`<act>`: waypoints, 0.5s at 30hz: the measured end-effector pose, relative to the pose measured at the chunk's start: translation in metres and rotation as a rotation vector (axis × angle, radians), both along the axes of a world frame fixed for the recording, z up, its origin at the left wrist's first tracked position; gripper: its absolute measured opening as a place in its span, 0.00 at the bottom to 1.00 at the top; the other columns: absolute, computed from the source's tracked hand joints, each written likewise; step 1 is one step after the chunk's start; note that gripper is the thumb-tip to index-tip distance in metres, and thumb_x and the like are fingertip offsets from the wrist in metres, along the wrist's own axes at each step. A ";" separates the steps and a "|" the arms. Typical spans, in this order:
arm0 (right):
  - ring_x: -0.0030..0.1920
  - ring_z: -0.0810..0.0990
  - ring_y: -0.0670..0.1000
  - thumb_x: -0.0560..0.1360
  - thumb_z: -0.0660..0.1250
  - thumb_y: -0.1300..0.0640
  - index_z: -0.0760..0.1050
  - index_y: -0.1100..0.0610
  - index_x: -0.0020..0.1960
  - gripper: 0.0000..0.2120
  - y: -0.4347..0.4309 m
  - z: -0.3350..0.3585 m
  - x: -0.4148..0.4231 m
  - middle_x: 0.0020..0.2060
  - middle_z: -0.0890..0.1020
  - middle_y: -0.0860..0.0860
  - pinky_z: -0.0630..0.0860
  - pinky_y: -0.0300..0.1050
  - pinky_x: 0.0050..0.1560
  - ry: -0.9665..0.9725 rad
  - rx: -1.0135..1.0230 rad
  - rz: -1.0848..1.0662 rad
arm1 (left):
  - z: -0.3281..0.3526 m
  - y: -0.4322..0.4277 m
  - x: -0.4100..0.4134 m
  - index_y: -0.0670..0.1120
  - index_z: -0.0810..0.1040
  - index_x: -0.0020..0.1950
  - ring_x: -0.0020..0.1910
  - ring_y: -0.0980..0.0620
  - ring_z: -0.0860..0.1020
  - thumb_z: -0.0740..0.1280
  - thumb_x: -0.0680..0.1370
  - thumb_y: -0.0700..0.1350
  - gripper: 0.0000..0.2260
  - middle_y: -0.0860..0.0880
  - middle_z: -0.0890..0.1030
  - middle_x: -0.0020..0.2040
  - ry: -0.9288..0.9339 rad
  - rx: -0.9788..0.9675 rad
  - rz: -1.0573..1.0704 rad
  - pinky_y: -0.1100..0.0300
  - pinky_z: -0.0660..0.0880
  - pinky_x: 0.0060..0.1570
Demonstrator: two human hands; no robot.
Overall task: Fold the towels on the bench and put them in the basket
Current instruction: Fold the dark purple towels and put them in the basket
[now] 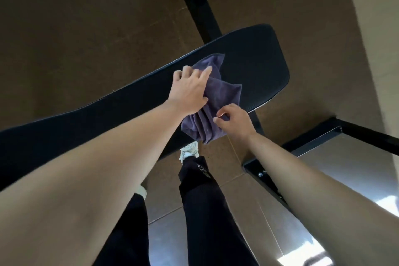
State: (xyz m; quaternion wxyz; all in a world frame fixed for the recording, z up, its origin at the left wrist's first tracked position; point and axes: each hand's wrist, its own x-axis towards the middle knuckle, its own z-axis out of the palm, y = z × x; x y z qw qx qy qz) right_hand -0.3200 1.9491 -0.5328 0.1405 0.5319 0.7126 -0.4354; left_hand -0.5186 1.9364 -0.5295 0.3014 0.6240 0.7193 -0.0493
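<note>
towel: crumpled purple-grey terry towel (212, 101) is lying on the right part of the long black padded bench (259, 60), near end hanging over the near edge
left hand (191, 87): fingers spread, pressing flat on the far half, likely pinning it for the fold
right hand (234, 122): fingertips pinching bunched cloth at the near edge, likely readying to lift
long axis: running near to far, tilting slightly right
basket: not in view

Setting: looks like a gym or workout room. Evidence: long black padded bench (248, 67) running diagonally across centre frame; black metal frame (194, 0) at upper centre; black steel rail with bolts (345, 129) at right; brown tiled floor (75, 39) throughout.
</note>
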 end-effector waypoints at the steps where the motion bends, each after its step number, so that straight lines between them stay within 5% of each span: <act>1: 0.52 0.81 0.52 0.75 0.73 0.53 0.82 0.56 0.53 0.09 0.002 0.000 0.002 0.50 0.81 0.50 0.77 0.50 0.57 0.010 -0.023 -0.018 | -0.003 0.001 -0.005 0.50 0.65 0.78 0.69 0.40 0.69 0.70 0.78 0.55 0.30 0.46 0.76 0.70 0.037 -0.042 0.008 0.43 0.65 0.65; 7: 0.72 0.69 0.50 0.71 0.74 0.53 0.68 0.48 0.74 0.33 0.003 0.032 -0.012 0.74 0.65 0.46 0.73 0.44 0.63 0.171 0.108 0.001 | 0.032 -0.058 -0.004 0.50 0.83 0.54 0.47 0.50 0.80 0.72 0.79 0.50 0.06 0.54 0.81 0.47 -0.401 0.114 0.084 0.52 0.75 0.50; 9: 0.68 0.74 0.52 0.71 0.73 0.52 0.76 0.45 0.63 0.21 -0.002 0.046 -0.024 0.68 0.73 0.45 0.74 0.44 0.58 0.200 0.076 0.149 | 0.050 -0.088 0.002 0.49 0.85 0.51 0.44 0.51 0.80 0.71 0.80 0.49 0.06 0.53 0.82 0.46 -0.469 0.186 0.160 0.51 0.78 0.46; 11: 0.51 0.79 0.53 0.71 0.72 0.51 0.75 0.43 0.45 0.06 -0.006 0.064 -0.034 0.47 0.81 0.47 0.76 0.51 0.49 0.132 0.005 0.235 | 0.065 -0.112 0.003 0.47 0.85 0.52 0.45 0.50 0.79 0.71 0.80 0.47 0.05 0.52 0.81 0.46 -0.471 0.252 0.310 0.52 0.77 0.45; 13: 0.42 0.76 0.51 0.72 0.71 0.46 0.71 0.44 0.37 0.10 -0.007 0.077 -0.039 0.38 0.78 0.48 0.75 0.51 0.42 0.077 -0.019 0.224 | 0.079 -0.127 -0.004 0.46 0.85 0.52 0.49 0.51 0.78 0.72 0.80 0.44 0.04 0.51 0.81 0.48 -0.440 0.318 0.438 0.55 0.76 0.48; 15: 0.41 0.76 0.50 0.73 0.71 0.43 0.73 0.44 0.39 0.09 -0.006 0.094 -0.050 0.40 0.76 0.50 0.73 0.47 0.41 0.076 0.030 0.211 | 0.095 -0.135 -0.016 0.44 0.84 0.52 0.49 0.51 0.80 0.71 0.81 0.43 0.04 0.50 0.83 0.49 -0.463 0.350 0.536 0.54 0.78 0.49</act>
